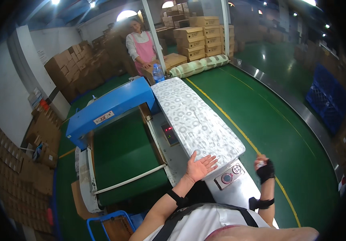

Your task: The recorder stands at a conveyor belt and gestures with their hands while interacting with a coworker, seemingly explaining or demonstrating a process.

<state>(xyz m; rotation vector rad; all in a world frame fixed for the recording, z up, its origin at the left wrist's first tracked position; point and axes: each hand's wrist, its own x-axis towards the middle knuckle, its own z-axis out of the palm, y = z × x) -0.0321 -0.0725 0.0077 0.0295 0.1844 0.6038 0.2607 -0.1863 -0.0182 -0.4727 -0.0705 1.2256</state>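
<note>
My left hand [200, 166] lies flat, fingers spread, on the near end of a long patterned white-grey pad [193, 116] that covers the top of a grey machine. My right hand [264, 168], in a black fingerless glove, is raised beside the machine, curled around a small white thing with a red part; what it is I cannot tell. Between my hands sits a round control panel [230, 176] on the machine's near end.
A green conveyor belt [120, 156] runs under a blue housing [108, 108] on my left. A person in a pink apron [141, 46] stands at the far end by a water bottle [158, 73] and stacked cardboard boxes [199, 36]. A blue crate [325, 96] stands right.
</note>
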